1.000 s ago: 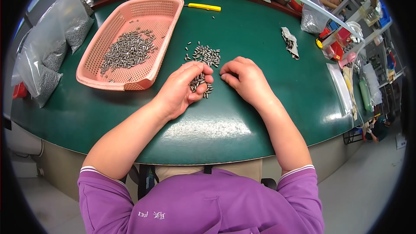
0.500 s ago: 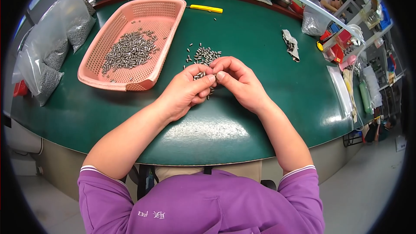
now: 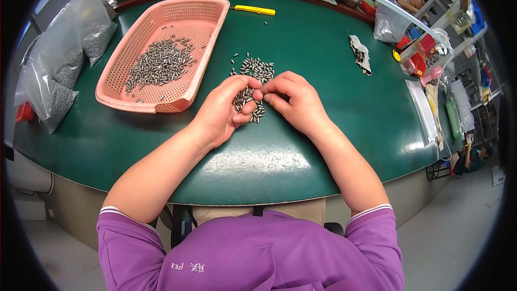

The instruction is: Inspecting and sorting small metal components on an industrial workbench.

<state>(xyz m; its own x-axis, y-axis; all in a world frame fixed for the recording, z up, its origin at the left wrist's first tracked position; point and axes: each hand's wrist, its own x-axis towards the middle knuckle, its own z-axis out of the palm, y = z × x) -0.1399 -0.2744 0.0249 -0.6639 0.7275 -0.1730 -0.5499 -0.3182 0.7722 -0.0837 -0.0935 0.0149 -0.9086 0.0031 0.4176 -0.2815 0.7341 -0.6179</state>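
- A cluster of small metal pins is piled on the green table, just right of the pink basket.
- Several pins are cupped in the half-curled left hand.
- One pin seems pinched by the right hand; this cannot be told for certain.
- Pins could be spilled and rolled away if the cupped palm is tilted.

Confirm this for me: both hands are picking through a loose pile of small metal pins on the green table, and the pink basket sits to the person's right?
Not quite. The head view shows the pink basket to the person's left. The rest holds: left hand and right hand work the metal pins on the green table.
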